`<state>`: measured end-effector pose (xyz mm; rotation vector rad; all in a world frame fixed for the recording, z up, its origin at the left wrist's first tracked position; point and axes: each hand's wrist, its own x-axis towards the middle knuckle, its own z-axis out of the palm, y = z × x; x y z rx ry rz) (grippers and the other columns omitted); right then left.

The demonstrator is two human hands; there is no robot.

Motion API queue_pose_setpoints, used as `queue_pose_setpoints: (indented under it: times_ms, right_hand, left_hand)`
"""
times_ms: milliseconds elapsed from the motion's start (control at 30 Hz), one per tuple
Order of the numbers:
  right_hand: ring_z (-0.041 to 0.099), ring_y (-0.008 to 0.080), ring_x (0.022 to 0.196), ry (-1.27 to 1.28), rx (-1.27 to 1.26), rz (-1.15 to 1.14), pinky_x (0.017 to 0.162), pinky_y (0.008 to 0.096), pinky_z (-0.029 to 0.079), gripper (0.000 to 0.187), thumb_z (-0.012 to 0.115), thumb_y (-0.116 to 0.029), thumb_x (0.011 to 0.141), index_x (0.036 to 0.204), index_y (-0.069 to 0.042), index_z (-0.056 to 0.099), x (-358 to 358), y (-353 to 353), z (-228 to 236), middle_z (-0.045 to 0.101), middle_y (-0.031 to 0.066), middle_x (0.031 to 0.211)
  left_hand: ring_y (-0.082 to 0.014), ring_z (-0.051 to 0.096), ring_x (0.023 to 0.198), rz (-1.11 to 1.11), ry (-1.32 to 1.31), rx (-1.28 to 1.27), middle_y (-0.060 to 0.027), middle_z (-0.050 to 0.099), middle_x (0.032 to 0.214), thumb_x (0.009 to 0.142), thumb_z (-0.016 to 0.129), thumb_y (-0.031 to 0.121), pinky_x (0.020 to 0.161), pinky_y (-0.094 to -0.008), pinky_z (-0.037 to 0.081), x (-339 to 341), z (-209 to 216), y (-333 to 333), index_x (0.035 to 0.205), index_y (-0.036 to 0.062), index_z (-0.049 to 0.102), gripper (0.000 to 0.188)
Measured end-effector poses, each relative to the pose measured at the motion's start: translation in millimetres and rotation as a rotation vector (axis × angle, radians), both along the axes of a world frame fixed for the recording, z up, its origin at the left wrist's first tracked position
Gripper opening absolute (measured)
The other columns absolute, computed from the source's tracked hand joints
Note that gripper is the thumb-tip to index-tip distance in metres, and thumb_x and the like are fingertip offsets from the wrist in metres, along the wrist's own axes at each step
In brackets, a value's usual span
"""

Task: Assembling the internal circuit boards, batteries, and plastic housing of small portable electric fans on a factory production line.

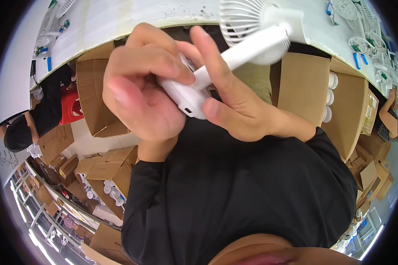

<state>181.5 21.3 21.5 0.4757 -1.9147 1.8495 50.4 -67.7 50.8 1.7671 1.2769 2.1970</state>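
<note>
A white handheld fan (253,49) is held tilted in front of my chest, its round caged head pointing up and to the right over the table edge. My left hand (141,84) is closed around the fan's rounded base, with fingertips near the joint where the stem meets it. My right hand (241,101) grips the same base from the other side, the thumb at its end near a small dark port. One right finger stretches up across the stem. The far side of the base is hidden by my fingers.
A white table (163,13) curves across the top, with fan parts (361,44) and blue-handled tools (360,61) at right. Open cardboard boxes stand below its edge, the right one (303,84) containing white round pieces. People sit at far left and right; a red container (70,105) is at left.
</note>
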Motion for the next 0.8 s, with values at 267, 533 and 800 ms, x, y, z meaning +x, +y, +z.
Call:
queue_pose_setpoints:
  times_ms: [267,533,800]
  right_hand:
    - [0.033,0.0336,0.137,0.065,-0.180,0.041,0.110,0.0418,0.027,0.070,0.049,-0.015,0.099,0.158,-0.007,0.012,-3.3,-3.2,-8.7,0.019,0.0170,0.158]
    - [0.022,0.0353,0.146,-0.101,-0.054,0.068,0.117,0.0466,0.019,0.079,0.049,-0.023,0.100,0.157,-0.006,-0.002,7.9,-1.0,3.6,0.014,0.0198,0.162]
    - [0.034,0.0360,0.135,0.062,-0.083,0.093,0.109,0.0417,0.028,0.072,0.052,-0.028,0.097,0.156,-0.004,0.018,-8.4,12.0,-18.9,0.021,0.0183,0.157]
  left_hand:
    - [-0.0138,0.044,0.058,0.259,-0.189,-0.024,-0.0055,0.055,0.069,0.105,0.021,0.047,0.058,-0.0261,0.038,23.1,9.5,0.6,0.102,0.0012,0.059,0.059]
    - [-0.0142,0.044,0.060,0.148,-0.157,-0.097,-0.0042,0.054,0.064,0.104,0.022,0.048,0.061,-0.0276,0.038,19.6,11.8,-10.5,0.099,0.0028,0.058,0.058]
    - [-0.0139,0.043,0.063,0.292,-0.113,0.002,-0.0035,0.052,0.061,0.104,0.026,0.045,0.064,-0.0280,0.037,26.7,15.5,7.8,0.090,0.0057,0.056,0.052]
